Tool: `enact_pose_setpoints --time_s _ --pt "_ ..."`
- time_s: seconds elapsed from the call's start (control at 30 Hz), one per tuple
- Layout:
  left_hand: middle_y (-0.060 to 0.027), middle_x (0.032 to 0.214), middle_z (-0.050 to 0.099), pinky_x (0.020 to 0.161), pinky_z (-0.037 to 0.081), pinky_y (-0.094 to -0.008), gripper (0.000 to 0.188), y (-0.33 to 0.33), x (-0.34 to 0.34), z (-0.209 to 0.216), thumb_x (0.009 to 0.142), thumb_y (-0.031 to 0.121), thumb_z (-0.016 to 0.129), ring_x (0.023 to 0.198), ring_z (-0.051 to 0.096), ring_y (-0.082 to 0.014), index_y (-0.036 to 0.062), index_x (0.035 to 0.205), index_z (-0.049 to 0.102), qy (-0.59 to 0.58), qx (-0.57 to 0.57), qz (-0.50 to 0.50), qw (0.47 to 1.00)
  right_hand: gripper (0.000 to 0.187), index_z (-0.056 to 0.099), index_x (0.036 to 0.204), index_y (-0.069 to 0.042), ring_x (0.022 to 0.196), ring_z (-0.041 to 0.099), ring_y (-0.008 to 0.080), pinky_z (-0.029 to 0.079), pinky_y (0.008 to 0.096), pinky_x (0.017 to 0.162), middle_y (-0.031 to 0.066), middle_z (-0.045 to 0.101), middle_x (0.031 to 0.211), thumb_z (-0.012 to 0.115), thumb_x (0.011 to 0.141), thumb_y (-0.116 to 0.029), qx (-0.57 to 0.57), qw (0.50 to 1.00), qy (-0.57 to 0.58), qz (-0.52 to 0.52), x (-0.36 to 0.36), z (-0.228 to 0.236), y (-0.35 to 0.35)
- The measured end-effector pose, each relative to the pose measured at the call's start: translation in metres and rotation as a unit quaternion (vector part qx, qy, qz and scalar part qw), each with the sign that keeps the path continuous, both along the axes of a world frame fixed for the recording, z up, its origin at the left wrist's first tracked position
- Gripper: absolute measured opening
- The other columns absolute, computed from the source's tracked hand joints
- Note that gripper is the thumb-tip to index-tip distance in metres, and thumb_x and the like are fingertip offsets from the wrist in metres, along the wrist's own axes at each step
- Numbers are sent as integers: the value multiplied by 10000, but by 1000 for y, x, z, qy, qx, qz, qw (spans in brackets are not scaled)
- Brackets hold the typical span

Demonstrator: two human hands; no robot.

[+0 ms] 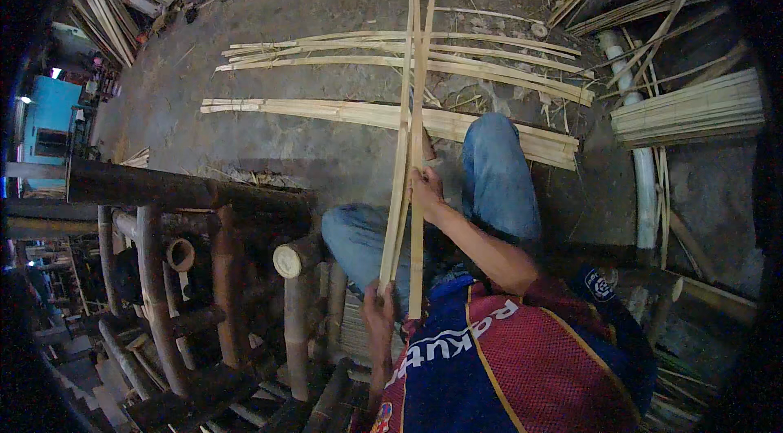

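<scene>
Long pale bamboo strips (397,221) run lengthwise in front of me, from my lap out over the floor. Their lower ends are in my left hand (378,315), its fingers closed on them near my left knee. Farther up, my right hand (427,192) is closed around another bamboo strip (417,270), whose near end reaches my shirt. The strips lie close side by side near the right hand and spread slightly apart toward me. Beyond my knees they pass over a flat bundle of bamboo strips (302,110) on the floor.
More loose bamboo strips (326,48) lie crosswise farther out. At right, a stack of wide strips (689,111) rests over a pale pole (644,188). A bamboo frame (155,294) stands close on the left, and a bamboo post (295,311) rises beside my left knee.
</scene>
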State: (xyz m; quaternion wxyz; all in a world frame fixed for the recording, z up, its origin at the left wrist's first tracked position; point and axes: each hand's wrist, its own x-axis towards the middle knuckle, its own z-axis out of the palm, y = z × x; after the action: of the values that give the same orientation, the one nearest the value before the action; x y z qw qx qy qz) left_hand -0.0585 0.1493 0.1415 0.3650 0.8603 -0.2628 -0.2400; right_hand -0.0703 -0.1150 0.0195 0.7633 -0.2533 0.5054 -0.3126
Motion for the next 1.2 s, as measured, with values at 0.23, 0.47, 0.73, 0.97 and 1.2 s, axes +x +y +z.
enact_pose_setpoints --time_s 0.23,0.47,0.73,0.97,1.2 --pt "-154 888 683 722 487 -303 284 5 13 -16 983 222 563 808 623 -162 -2 1132 654 104 -38 35 993 245 573 924 -26 695 561 149 479 318 628 45 547 790 565 970 -267 -138 975 172 40 15 -15 36" --pt "-131 1019 659 877 446 -364 560 14 32 -8 1027 477 375 934 587 -217 1 1151 642 190 47 27 980 271 592 975 -24 814 578 150 477 313 712 41 575 829 645 913 -282 -73 975 153 143 -1 -3 66" --pt "-103 992 664 787 479 -325 354 0 32 6 997 322 523 878 606 -158 11 1142 614 181 35 13 983 312 450 1125 -59 851 579 169 478 325 765 65 579 914 621 939 -242 -280 931 206 115 2 -54 63" --pt "-66 874 681 632 499 -268 267 5 25 -18 898 81 676 725 621 -110 20 1136 570 216 -2 35 976 206 500 1056 -54 851 554 176 453 325 776 74 573 892 586 947 -206 -245 948 206 9 1 -24 52" --pt "-107 821 684 606 494 -299 266 18 30 -37 900 129 683 696 636 -137 42 1122 565 195 19 39 980 173 533 1016 -61 826 563 198 461 336 769 79 583 875 590 939 -205 -177 951 251 37 1 -20 52"
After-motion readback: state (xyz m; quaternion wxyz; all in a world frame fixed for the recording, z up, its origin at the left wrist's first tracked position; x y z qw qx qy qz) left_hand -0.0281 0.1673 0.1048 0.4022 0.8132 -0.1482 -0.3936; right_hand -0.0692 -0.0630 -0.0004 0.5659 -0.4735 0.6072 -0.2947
